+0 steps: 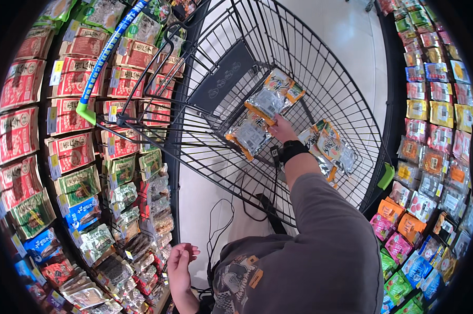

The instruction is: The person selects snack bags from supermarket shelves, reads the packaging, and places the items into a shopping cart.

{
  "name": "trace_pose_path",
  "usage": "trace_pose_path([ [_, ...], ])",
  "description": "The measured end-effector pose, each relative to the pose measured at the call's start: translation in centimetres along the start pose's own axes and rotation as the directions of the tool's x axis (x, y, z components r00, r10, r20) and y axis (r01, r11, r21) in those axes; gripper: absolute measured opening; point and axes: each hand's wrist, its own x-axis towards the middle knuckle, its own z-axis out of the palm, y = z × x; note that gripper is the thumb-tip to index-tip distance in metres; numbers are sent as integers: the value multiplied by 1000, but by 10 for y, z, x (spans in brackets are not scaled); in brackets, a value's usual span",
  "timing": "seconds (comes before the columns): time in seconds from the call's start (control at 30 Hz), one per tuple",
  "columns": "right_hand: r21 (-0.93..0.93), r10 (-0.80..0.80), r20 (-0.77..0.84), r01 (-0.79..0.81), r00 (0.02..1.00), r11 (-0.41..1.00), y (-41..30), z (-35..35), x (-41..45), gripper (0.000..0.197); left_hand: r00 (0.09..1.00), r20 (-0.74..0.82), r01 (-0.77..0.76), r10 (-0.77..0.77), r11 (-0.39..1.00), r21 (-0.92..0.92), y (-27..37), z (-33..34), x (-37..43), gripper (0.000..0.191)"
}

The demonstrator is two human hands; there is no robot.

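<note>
My right hand (282,128) reaches down into a black wire shopping cart (224,145), its fingers on the lower edge of an orange and silver snack bag (268,98). Another such bag (250,134) lies just below and left of it. Further right in the cart, several similar bags (332,145) lie overlapping, partly hidden by my forearm. A black band is on my right wrist, with a small dark device and cable beside it. My left hand (180,259) is raised outside the cart, near the left shelves, fingers loosely curled and holding nothing.
Shelves of hanging red snack packs (69,151) stand close on the left. Racks of coloured packets (432,129) line the right side. The cart's blue and green handle (103,59) crosses the upper left, and a thin black cable (220,219) hangs near my body.
</note>
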Motion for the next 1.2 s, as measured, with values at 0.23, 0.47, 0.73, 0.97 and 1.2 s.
trace_pose_path([
  [0.23,-731,-206,308,370,929,574,-9,4,-36,29,998,54,15,-11,998,-60,14,-6,-18,19],
  [0.47,-599,-433,303,523,849,607,-61,15,-79,38,989,68,-118,131,980,-162,-35,-24,-62,19],
  [0.73,47,-149,29,148,988,988,-158,50,-233,30,943,126,-292,308,947,-132,-79,-57,-103,24],
  [0.97,-268,-423,472,583,773,767,-207,112,-447,25,878,54,-458,475,869,-188,-126,-97,-161,30],
  [1.2,-179,-190,818,554,543,813,-140,184,-629,20,753,-57,-556,655,587,-589,-165,-119,-195,46],
])
